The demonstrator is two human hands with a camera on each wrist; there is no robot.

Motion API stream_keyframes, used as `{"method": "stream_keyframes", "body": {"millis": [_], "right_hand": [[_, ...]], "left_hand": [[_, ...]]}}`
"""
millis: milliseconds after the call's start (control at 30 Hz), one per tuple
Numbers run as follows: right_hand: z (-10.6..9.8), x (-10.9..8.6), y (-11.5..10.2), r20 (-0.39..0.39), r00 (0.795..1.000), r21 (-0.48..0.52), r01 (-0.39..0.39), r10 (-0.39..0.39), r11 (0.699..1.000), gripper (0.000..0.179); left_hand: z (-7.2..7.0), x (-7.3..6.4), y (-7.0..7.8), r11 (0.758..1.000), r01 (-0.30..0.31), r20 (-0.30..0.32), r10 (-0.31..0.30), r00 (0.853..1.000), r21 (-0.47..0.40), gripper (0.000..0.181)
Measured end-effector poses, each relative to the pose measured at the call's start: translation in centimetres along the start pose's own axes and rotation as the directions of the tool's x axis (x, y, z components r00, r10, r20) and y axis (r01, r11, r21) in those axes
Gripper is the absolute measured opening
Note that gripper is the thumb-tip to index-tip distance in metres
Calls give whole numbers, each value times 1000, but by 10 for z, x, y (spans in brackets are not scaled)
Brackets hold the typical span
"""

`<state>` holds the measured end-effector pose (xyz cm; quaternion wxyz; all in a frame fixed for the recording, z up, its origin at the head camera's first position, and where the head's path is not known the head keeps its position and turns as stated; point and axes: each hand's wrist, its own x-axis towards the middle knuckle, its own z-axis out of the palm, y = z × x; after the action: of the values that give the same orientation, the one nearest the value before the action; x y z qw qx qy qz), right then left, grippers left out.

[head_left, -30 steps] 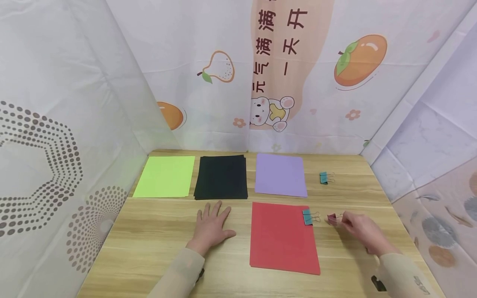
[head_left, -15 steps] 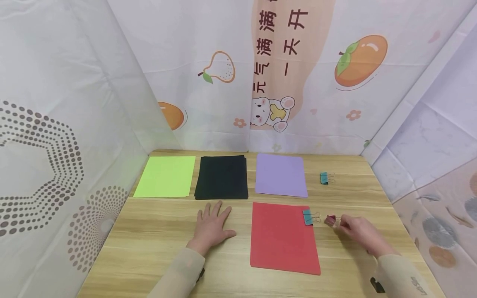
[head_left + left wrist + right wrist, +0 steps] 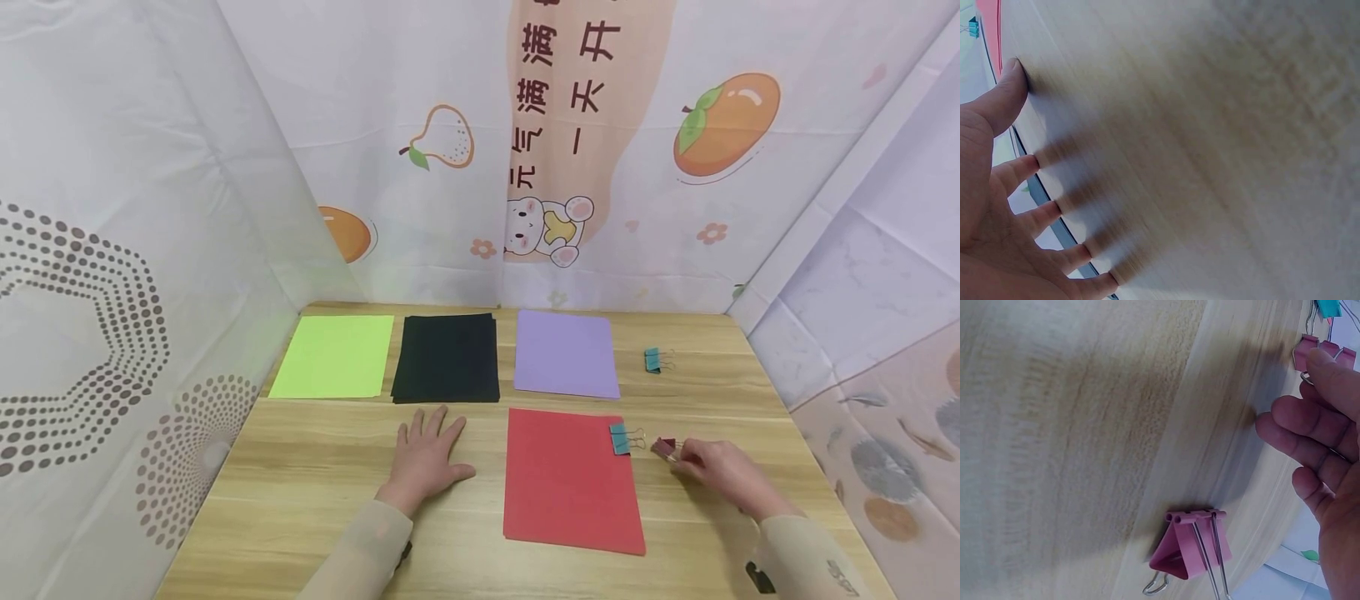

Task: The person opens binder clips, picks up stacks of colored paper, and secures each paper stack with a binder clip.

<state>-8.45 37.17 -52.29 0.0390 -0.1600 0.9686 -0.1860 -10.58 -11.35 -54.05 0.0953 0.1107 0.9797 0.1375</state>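
My left hand (image 3: 425, 462) lies spread on the wooden table left of a stack of red paper (image 3: 570, 500); its fingertips (image 3: 1040, 219) touch the tabletop. A teal binder clip (image 3: 619, 438) sits on the right edge of the red stack, its wire handles pointing right. Just right of that clip, my right hand (image 3: 723, 475) pinches a dark pink binder clip (image 3: 663, 448) between thumb and fingers. In the right wrist view, the held clip (image 3: 1307, 351) shows past the thumb. A second pink binder clip (image 3: 1192, 550) lies on the table below that hand, hidden in the head view.
Along the back lie lime green paper (image 3: 332, 357), black paper (image 3: 446, 358) and purple paper (image 3: 564, 354) in a row. Another teal binder clip (image 3: 652, 360) rests to the right of the purple paper. Printed curtains (image 3: 420, 217) enclose the table at the back and sides.
The pink clip in my right hand has tilted and shifted slightly, and the fingers have moved a little left around it. My left hand has stayed in place.
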Motion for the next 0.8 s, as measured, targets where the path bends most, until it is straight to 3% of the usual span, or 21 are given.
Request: {"method": "stream_keyframes", "body": {"millis": [433,633,800], "right_hand": [[-2,-1,-1,55,996,46,-68,65,997,15],[-6,-1,-2,-9,995,58,-94,95,994,19],[-8,1,-1,-124,992,-2,-23,22,1000,33]], "left_hand": [[-3,0,1,1000,-4,9,4,1000,3,83],[-2,0,1,1000,0,8,0,1000,6,84],[0,-1,0,1000,1,1,-1,1000,3,83]]}}
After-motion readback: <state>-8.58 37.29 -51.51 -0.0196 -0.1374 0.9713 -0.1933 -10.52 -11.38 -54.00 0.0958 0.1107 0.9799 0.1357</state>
